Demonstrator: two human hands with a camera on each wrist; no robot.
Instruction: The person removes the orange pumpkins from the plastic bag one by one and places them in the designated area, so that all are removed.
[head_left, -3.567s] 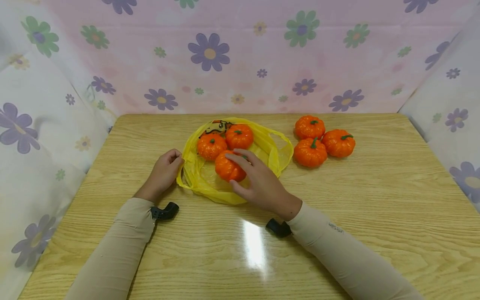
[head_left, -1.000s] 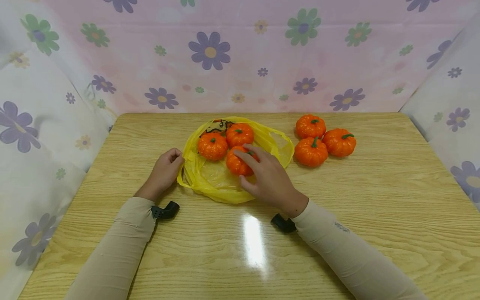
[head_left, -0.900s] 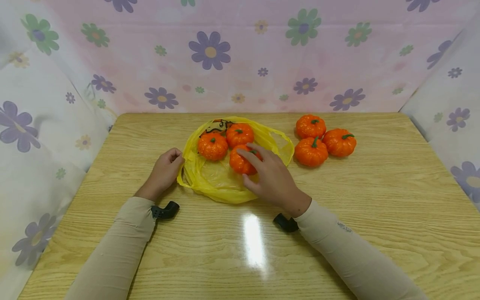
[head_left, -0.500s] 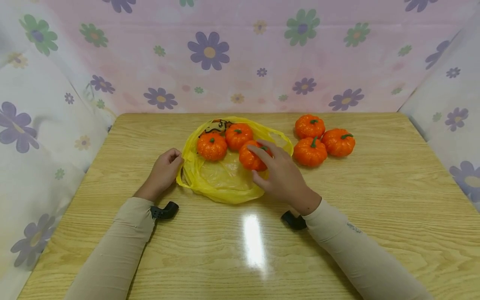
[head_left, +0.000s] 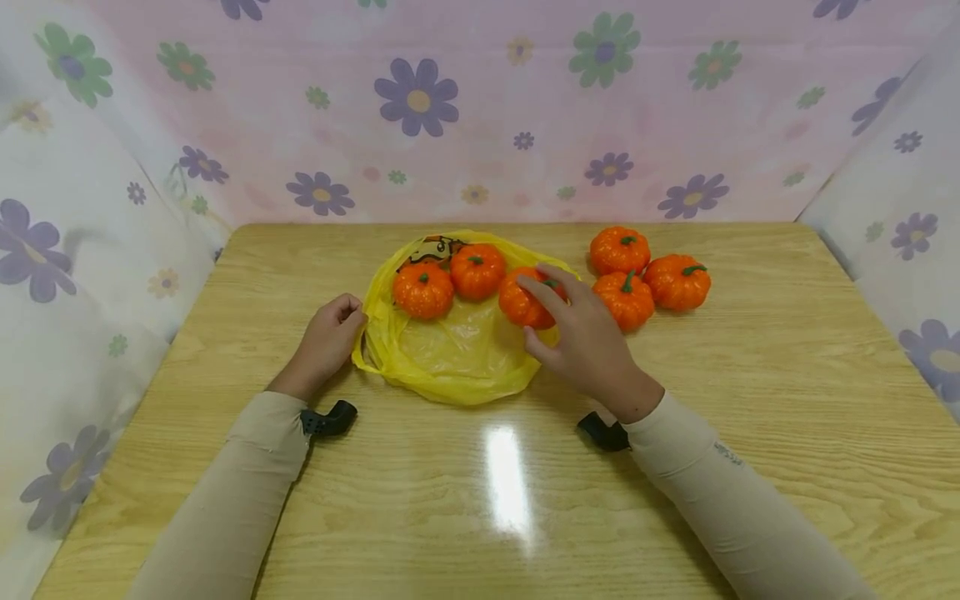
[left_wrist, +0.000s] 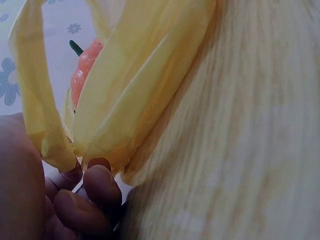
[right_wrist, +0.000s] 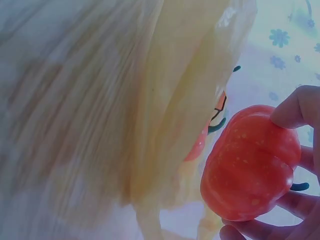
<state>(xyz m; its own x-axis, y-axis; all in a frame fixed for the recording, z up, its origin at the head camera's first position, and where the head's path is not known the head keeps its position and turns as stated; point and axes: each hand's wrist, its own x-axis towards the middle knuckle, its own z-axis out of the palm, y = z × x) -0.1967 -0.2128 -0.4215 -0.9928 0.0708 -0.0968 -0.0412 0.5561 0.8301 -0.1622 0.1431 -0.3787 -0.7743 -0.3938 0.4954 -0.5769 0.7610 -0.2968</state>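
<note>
My left hand (head_left: 326,343) pinches the left edge of a yellow plastic bag (head_left: 442,379) that lies spread with its mouth up; in the left wrist view the fingertips (left_wrist: 100,182) grip the gathered plastic. With thumb and fingers, my right hand (head_left: 588,343) holds a small orange pumpkin (head_left: 522,298) with a green stem, over the bag's right side. In the right wrist view the held pumpkin (right_wrist: 250,165) is off the table, beside the bag's wall. Inside the bag sit two more pumpkins, one at left (head_left: 423,291) and one behind (head_left: 477,272).
To the right of the bag, three pumpkins (head_left: 678,283) stand clustered on the wooden table (head_left: 420,500). My right hand partly covers the nearest one. A flowered cloth wall (head_left: 480,108) rises behind the table, with others at both sides.
My right hand has moved to the right and slightly away from me, carrying the pumpkin from the bag's middle to its right side. The left hand has kept its hold on the bag edge.
</note>
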